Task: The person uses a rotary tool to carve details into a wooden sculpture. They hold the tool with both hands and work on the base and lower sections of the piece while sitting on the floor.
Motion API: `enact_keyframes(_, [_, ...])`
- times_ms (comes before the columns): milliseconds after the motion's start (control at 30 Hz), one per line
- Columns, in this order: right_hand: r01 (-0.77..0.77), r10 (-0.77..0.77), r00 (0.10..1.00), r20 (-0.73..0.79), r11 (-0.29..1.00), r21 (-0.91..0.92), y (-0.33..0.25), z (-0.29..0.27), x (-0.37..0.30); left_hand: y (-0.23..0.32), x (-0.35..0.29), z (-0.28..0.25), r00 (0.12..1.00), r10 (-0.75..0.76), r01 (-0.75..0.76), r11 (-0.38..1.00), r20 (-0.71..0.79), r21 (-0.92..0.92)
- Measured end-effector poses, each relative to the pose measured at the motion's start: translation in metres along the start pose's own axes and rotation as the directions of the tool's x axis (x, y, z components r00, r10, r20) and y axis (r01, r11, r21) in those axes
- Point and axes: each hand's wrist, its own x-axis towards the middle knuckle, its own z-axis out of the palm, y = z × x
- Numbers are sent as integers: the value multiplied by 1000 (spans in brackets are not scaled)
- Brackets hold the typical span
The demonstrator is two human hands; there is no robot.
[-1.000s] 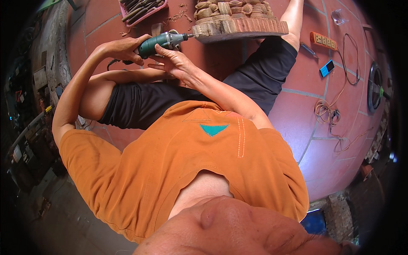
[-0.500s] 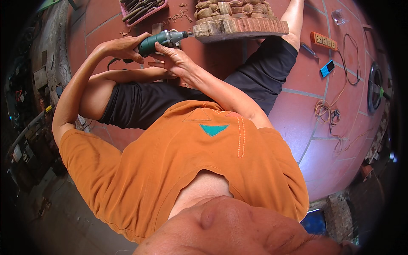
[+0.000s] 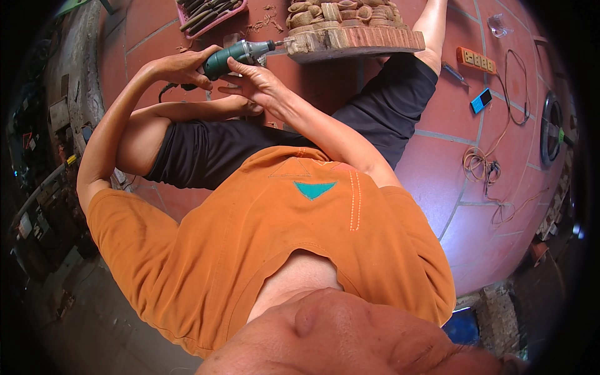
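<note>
Floor (image 3: 431,169): red tiles with pale grout, its edges bent by the lens. Cluttered ledge (image 3: 87,87) bounds it on the left; dark surroundings beyond. Person seated on floor, one leg folded, the other extended past the carved wood block (image 3: 356,40), which sits at upper centre, cut off by the frame top.

Clearance: broad bare tile right of the dark shorts (image 3: 387,94), as far as the loose cable (image 3: 481,162) and black ring-shaped object (image 3: 551,128). Tighter ahead: pink basket (image 3: 212,15) of tools at upper left, wood shavings (image 3: 265,22) between it and block. Orange power strip (image 3: 476,60) and blue phone (image 3: 481,100) lie right of the extended leg.

Green rotary tool (image 3: 234,59): left of block, bit at block's left edge; contact not certain. Left hand (image 3: 187,67) wrapped around its rear. Right hand (image 3: 262,87) wide, thumb against the body, fingers spread below.

Versus 1.0 s ago: tool nose higher in view, its silver side fitting rolled from upper to lower side; block practically unmoved.
</note>
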Motion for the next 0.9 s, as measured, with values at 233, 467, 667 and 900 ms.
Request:
enact_keyframes(233, [5,-5,1000,-9,1000,-25,-1,-2,2,-6,3,4,1000,-3,4,999,-19,37])
enact_keyframes(467, [6,-6,1000,-4,1000,-26,0,-9,5,-5,5,3,1000,2,-2,1000,7,1])
enact_keyframes(667, [1,-1,1000,-20,1000,-13,1,-8,1,-3,5,1,999,47,-47,999,23,-11])
enact_keyframes(900, [-6,7,999,-37,1000,17,3,-2,-6,-2,7,-1,996,63,-59,996,62,-69])
